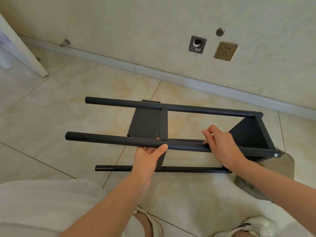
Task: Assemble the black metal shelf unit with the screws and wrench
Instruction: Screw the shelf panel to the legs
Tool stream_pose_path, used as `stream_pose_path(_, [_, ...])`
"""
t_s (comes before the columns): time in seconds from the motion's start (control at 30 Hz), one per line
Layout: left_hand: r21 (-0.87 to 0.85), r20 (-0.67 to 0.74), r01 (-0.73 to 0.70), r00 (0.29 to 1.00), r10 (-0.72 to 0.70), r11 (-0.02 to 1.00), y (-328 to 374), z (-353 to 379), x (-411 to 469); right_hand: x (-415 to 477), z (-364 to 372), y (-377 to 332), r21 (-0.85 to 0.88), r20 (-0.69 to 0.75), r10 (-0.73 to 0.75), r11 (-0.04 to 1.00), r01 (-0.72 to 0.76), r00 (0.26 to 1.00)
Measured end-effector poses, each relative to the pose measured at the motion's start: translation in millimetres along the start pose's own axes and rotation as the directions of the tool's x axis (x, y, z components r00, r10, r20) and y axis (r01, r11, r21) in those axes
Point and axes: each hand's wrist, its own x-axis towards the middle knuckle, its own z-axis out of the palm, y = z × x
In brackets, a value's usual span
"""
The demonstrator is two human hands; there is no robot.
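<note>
The black metal shelf unit (147, 124) lies on its side on the tiled floor, its round legs pointing left. One shelf panel sits mid-length and another panel (249, 134) closes the right end. My left hand (148, 156) grips the near upper leg (102, 139) from below, thumb over the tube. My right hand (220, 144) rests over the same leg further right, fingers curled around it. A silver screw head (275, 155) shows at that leg's right end. No wrench or loose screws are visible.
A wall with a baseboard (171, 77) runs behind the unit, carrying a socket (226, 51) and an open pipe fitting (197, 44). A white door edge (22, 53) stands at the left. A transparent stool seat (289, 166) sits beneath the unit's right end.
</note>
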Motion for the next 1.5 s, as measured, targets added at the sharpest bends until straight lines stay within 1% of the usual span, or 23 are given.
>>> stream_pose_path(0.1, [0.271,-0.119,-0.067,0.987,0.103,0.960,2.6,2.7,-2.9,3.3,0.6,0.9,-0.012,-0.003,0.003,1.000,-0.003,1.000])
stream_pose_path(0.13, [0.397,-0.136,-0.091,0.978,0.157,0.913,2.8,3.3,-4.6,4.3,0.7,1.3,-0.015,-0.001,0.003,1.000,-0.003,1.000])
stream_pose_path(0.17, [0.536,-0.117,-0.111,0.972,0.204,0.837,3.8,4.0,-7.0,4.8,0.6,2.2,-0.017,-0.003,0.003,1.000,-0.003,1.000])
stream_pose_path(0.2, [0.690,-0.073,-0.127,0.967,0.243,0.713,4.9,4.4,-9.2,5.3,0.5,2.9,-0.016,-0.005,0.005,1.000,-0.005,1.000])
stream_pose_path(0.23, [0.833,-0.023,-0.132,0.962,0.271,0.538,8.1,3.8,-11.7,5.4,0.6,3.6,-0.014,-0.008,0.006,1.000,-0.006,1.000])
stream_pose_path(0.27, [0.933,0.015,-0.121,0.954,0.300,0.339,13.5,2.5,-12.6,5.4,0.8,4.1,-0.013,-0.010,0.004,1.000,-0.004,1.000])
stream_pose_path(0.3, [0.981,0.039,-0.099,0.945,0.326,0.169,20.0,0.3,-11.9,5.1,1.0,4.5,-0.016,-0.014,-0.002,1.000,0.001,1.000])
stream_pose_path(0.33, [0.996,0.048,-0.071,0.941,0.335,0.057,27.4,-1.7,-10.7,4.7,1.1,4.8,-0.019,-0.018,-0.008,1.000,0.008,1.000])
stream_pose_path(0.43, [0.994,0.039,-0.004,0.951,0.307,-0.113,47.3,-3.9,-8.7,3.5,0.7,5.4,-0.029,-0.018,-0.026,0.999,0.025,1.000])
stream_pose_path(0.5, [0.973,0.106,-0.015,0.917,0.385,-0.232,57.7,-3.6,-7.3,3.4,-0.7,4.5,-0.050,-0.013,-0.035,0.998,0.035,0.999])
stream_pose_path(0.57, [0.930,0.247,-0.059,0.831,0.498,-0.362,67.0,-6.8,-4.3,4.2,-2.7,3.0,-0.063,-0.005,-0.041,0.997,0.040,0.999])
stream_pose_path(0.6, [0.896,0.351,-0.108,0.767,0.537,-0.431,70.8,-8.2,-0.6,4.2,-3.2,2.7,-0.061,0.000,-0.046,0.997,0.046,0.999])
stream_pose_path(0.63, [0.853,0.456,-0.169,0.699,0.550,-0.493,74.1,-9.5,4.6,4.0,-3.2,2.4,-0.053,0.005,-0.053,0.997,0.053,0.999])
stream_pose_path(0.67, [0.815,0.529,-0.233,0.672,0.519,-0.530,79.1,-10.4,10.5,3.6,-3.1,2.5,-0.044,0.008,-0.060,0.997,0.061,0.998])
stream_pose_path(0.77, [0.743,0.609,-0.405,0.740,0.286,-0.533,94.1,-13.9,29.2,2.4,-3.2,2.6,-0.062,0.018,-0.073,0.995,0.074,0.997])
stream_pose_path(0.87, [0.603,0.728,-0.540,0.674,0.128,-0.587,103.9,-16.5,46.2,5.8,-3.4,-1.4,-0.163,0.070,-0.071,0.983,0.081,0.995])
stream_pose_path(0.93, [0.535,0.778,-0.599,0.624,0.071,-0.596,107.0,-17.8,54.3,8.2,-3.0,-3.5,-0.219,0.113,-0.080,0.970,0.103,0.990])
stream_pose_path(1.0, [0.488,0.803,-0.633,0.595,0.026,-0.601,108.5,-17.1,61.5,14.2,-4.1,-4.7,-0.226,0.171,-0.057,0.969,0.095,0.984])
stream_pose_path(1.1, [0.464,0.823,-0.686,0.568,-0.014,-0.560,107.3,-17.8,67.4,24.5,-10.8,-10.5,-0.190,0.302,0.008,0.980,0.052,0.953])
stream_pose_path(1.23, [0.464,0.847,-0.759,0.531,-0.022,-0.457,101.7,-22.5,71.3,40.2,-12.7,-14.0,-0.135,0.430,-0.031,0.986,0.099,0.902])
stream_pose_path(1.33, [0.464,0.868,-0.788,0.496,0.030,-0.404,95.7,-27.2,70.5,52.2,-6.1,-12.7,0.049,0.476,-0.091,0.996,0.077,0.874])
stream_pose_path(1.43, [0.460,0.881,-0.804,0.467,0.076,-0.377,85.3,-32.7,67.6,65.6,6.3,-15.1,0.201,0.509,-0.139,0.979,0.040,0.849])
stream_pose_path(1.5, [0.448,0.891,-0.816,0.440,0.108,-0.365,77.2,-37.7,64.8,72.2,15.8,-17.3,0.283,0.559,-0.162,0.959,-0.003,0.813])
